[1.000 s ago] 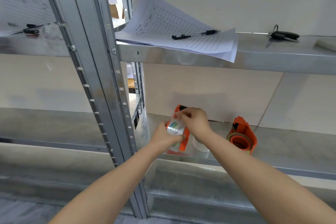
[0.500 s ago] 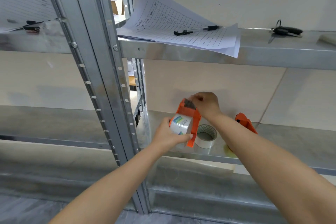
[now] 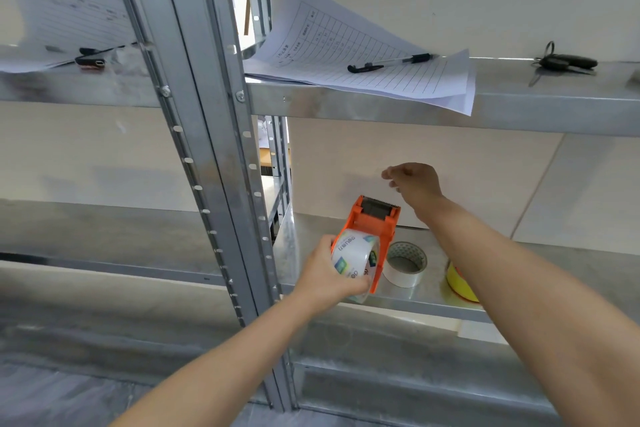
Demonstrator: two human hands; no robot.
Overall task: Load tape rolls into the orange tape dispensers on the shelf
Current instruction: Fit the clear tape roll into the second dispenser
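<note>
An orange tape dispenser (image 3: 375, 230) is held above the front edge of the lower shelf (image 3: 429, 302), near that shelf's left end beside the steel upright (image 3: 207, 163), with its serrated cutter pointing up and away from the viewer. A clear printed tape roll (image 3: 355, 262) sits in the dispenser's body. The left hand (image 3: 332, 276) wraps around the roll and the dispenser's lower part, fingers curled closed on both. The right hand (image 3: 414, 182) hangs above and just right of the cutter, apart from the dispenser, with fingertips drawn loosely together; whether they pinch a tape end cannot be told. On the lower shelf, just right of the dispenser, a white tape roll (image 3: 404, 263) lies flat; further right, a yellow roll (image 3: 459, 282) shows partly behind the right forearm. The upper shelf (image 3: 519, 104) carries ruled papers (image 3: 363, 59) overhanging its front edge, a pen (image 3: 389, 62) on them, and keys (image 3: 564, 62) toward the right end.
</note>
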